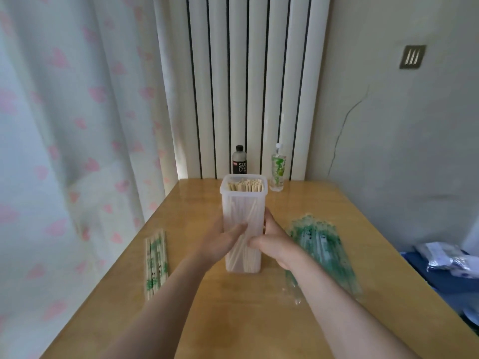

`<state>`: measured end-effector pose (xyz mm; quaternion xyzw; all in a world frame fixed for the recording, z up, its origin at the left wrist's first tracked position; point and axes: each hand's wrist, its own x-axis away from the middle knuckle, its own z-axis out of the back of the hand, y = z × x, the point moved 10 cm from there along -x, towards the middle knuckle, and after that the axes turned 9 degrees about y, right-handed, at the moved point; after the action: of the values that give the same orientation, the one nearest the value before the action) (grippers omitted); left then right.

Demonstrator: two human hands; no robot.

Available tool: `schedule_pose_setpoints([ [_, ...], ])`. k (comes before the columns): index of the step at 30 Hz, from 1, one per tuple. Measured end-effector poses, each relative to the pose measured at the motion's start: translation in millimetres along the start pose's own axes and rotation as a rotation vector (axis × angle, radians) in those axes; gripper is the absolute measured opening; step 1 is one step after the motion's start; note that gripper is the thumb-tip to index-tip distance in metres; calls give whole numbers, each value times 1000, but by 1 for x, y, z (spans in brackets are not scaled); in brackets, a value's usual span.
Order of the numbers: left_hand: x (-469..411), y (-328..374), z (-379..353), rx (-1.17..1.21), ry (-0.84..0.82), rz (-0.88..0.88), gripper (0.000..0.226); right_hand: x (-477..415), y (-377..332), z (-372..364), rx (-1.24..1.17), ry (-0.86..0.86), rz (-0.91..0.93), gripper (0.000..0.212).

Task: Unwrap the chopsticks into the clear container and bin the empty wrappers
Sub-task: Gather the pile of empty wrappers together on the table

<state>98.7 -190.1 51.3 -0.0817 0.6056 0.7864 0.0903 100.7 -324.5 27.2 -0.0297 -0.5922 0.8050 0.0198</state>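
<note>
A tall clear container (243,203) stands upright in the middle of the wooden table (233,307), packed with bare wooden chopsticks (245,186) whose ends show at its open top. My left hand (223,242) grips the container's lower left side, thumb across its front. My right hand (272,240) grips the lower right side, fingers curled round the wall. A few wrapped chopsticks (155,263) with green print lie at the table's left edge. A heap of empty green-printed clear wrappers (324,252) lies on the right, partly behind my right forearm.
A dark soda bottle (239,160) and a green-labelled clear bottle (278,168) stand at the table's far edge before a white radiator (246,86). A pink-patterned curtain (64,125) hangs on the left. Crumpled bags (445,257) lie off the table's right side.
</note>
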Motion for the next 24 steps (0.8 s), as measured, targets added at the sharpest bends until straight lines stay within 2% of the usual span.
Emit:
schedule_pose_setpoints([
  [3, -4, 8, -4, 61, -8, -28, 39, 0, -10, -2, -48, 15, 69, 71],
  [7, -12, 25, 2, 62, 9, 27, 18, -4, -22, 9, -92, 67, 63, 53],
  [9, -13, 30, 6, 23, 13, 21, 24, -7, -21, 10, -113, 57, 51, 51],
  [13, -9, 26, 23, 22, 61, 60, 21, 0, -23, -3, -110, 22, 57, 45],
  [18, -3, 31, 4, -44, 36, -46, 46, 2, -8, 13, -197, 52, -1, 68],
  [22, -5, 31, 26, 43, 87, -10, 38, 13, -26, -4, -154, 30, 58, 51],
  [24, -5, 35, 31, 16, 77, -23, 38, 16, -29, -7, -145, 26, 52, 52],
])
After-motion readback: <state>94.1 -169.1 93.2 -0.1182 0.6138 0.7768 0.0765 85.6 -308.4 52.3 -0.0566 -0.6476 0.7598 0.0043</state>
